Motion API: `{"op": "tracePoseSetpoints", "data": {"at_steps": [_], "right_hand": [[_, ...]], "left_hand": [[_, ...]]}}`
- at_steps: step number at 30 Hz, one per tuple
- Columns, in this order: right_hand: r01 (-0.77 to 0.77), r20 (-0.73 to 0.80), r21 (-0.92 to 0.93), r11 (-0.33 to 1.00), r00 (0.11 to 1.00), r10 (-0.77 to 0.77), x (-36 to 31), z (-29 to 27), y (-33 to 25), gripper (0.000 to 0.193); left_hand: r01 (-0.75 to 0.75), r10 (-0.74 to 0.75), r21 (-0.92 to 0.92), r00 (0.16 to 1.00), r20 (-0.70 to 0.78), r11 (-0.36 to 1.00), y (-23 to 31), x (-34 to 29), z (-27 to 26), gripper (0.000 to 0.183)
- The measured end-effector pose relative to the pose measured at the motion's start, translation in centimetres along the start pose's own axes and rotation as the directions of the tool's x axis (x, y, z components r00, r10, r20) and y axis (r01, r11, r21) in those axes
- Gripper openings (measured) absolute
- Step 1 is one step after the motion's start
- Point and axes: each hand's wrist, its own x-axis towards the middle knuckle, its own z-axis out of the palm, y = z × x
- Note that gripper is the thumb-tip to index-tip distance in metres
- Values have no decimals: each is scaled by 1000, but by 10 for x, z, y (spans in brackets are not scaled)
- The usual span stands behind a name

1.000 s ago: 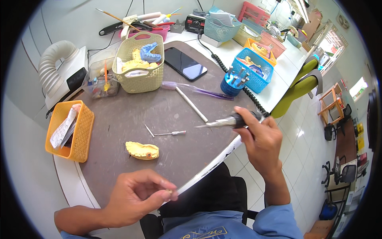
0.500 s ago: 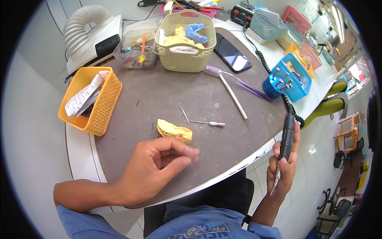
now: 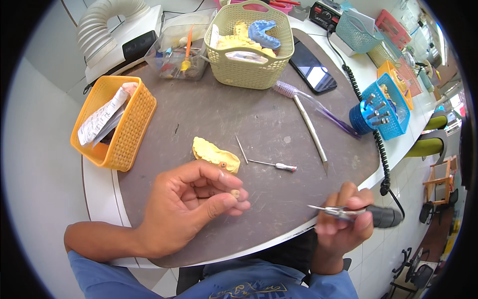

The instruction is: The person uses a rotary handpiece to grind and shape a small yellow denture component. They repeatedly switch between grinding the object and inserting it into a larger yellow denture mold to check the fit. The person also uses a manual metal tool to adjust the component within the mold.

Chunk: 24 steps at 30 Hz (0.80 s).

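On the round table (image 3: 209, 119) stand four baskets, beside one yellow cast (image 3: 215, 154).

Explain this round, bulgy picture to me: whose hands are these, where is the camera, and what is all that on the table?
The camera sits on a person's head and looks down, so you see their own two bare hands; the wide lens bends the edges round. There is no machine here.

The left hand pinches a tiny tooth-like piece at its fingertips. The right hand grips a dark handpiece with a slim metal tip, joined to a coiled black cable.

On the round brown table lie a yellow dental cast, a small pin tool and a long thin metal tool. An orange basket holds papers, a beige basket holds more casts, and a blue holder carries small drill bits. A dark phone lies nearby.
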Motion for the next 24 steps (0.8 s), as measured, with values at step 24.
{"op": "tracePoseSetpoints", "data": {"at_steps": [24], "right_hand": [[201,288,-565,800,957,-37,13,45,24,24]], "left_hand": [[-72,86,-101,986,145,992,-9,-2,-2,14]]}}
